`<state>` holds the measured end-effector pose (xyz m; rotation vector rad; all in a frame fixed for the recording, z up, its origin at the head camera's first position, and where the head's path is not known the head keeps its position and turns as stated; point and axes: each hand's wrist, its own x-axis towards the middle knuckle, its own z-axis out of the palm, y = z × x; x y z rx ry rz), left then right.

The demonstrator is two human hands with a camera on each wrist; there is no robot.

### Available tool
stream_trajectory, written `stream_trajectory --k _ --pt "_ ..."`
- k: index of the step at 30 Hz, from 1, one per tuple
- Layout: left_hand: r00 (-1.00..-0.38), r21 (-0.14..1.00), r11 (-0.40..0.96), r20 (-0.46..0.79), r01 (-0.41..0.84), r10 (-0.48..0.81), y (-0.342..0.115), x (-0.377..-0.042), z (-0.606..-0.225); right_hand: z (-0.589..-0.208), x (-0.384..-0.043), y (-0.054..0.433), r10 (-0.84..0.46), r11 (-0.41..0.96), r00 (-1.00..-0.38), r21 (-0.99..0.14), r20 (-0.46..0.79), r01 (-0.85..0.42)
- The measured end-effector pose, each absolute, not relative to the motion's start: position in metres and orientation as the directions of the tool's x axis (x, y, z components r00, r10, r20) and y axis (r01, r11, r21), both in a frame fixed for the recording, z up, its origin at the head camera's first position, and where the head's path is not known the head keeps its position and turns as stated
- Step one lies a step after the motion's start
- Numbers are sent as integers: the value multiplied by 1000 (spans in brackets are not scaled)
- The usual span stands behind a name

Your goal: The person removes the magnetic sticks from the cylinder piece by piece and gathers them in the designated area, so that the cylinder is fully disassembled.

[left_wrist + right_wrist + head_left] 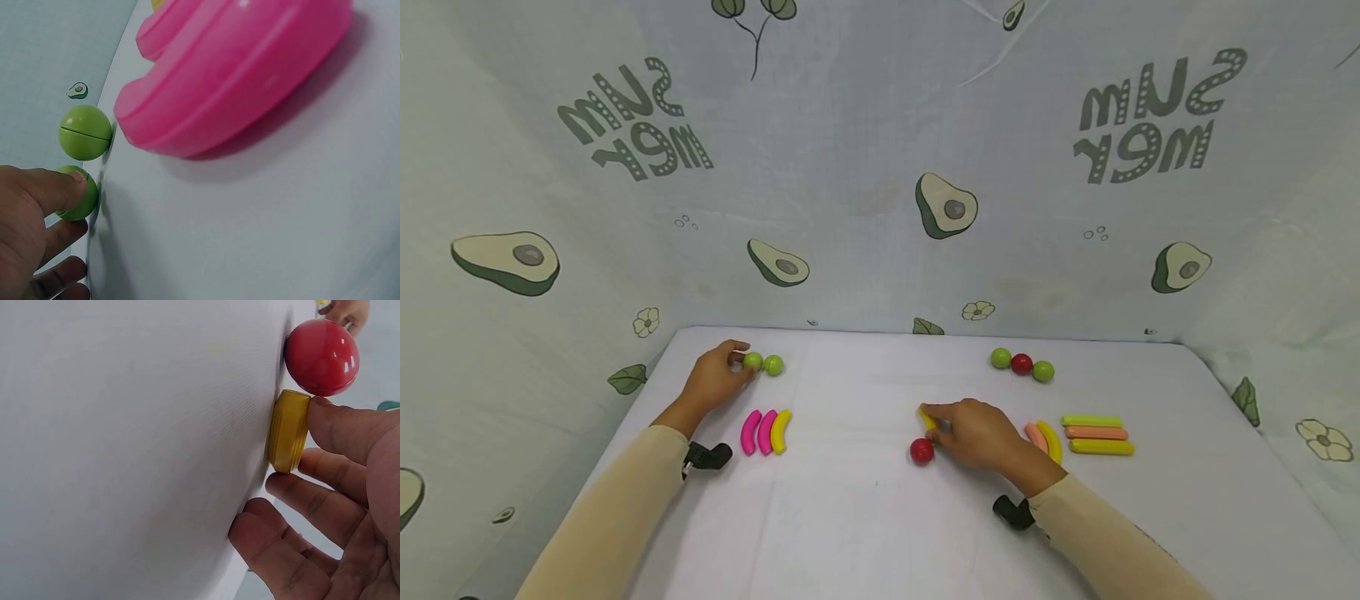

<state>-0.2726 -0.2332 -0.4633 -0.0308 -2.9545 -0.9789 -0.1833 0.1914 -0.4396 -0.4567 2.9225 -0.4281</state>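
At the table's far left, my left hand (713, 379) pinches a green ball (76, 194) between thumb and fingers. A second green ball (772, 365) with a seam line sits just to its right. Near the table's middle, my right hand (976, 432) holds a yellow toy piece (289, 431) between thumb and fingers, low against the cloth. Most of that piece is covered by the hand in the head view, so its full shape cannot be told. A shiny red ball (922, 451) lies close by on the thumb's side.
Two pink curved pieces (750, 432) and a yellow one (781, 432) lie before my left hand. Two green balls with a red ball (1022, 364) between them form a row at back right. Three sticks (1096, 433) and two curved pieces (1049, 442) lie right of my right hand.
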Motion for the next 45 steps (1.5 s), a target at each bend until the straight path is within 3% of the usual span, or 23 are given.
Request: stream_trajectory --k 8,19,26,35,45 --pt "-999 580 814 36 32 14 -234 -273 -451 -442 -185 190 -314 912 -944 -309 -102 -270" --pt "-956 567 799 292 199 31 -196 -252 -429 -442 -186 191 -319 912 -943 -302 -93 -278" --pt "-937 549 764 269 339 222 -141 -219 -427 -441 -186 191 -317 915 -943 -295 -101 -276" --pt "-856 561 670 151 485 494 -74 -182 -447 -442 -184 190 -309 917 -946 -294 -100 -268" --pt "-798 548 620 161 562 581 -45 -172 -463 -444 -183 191 -323 912 -942 -293 -84 -287"
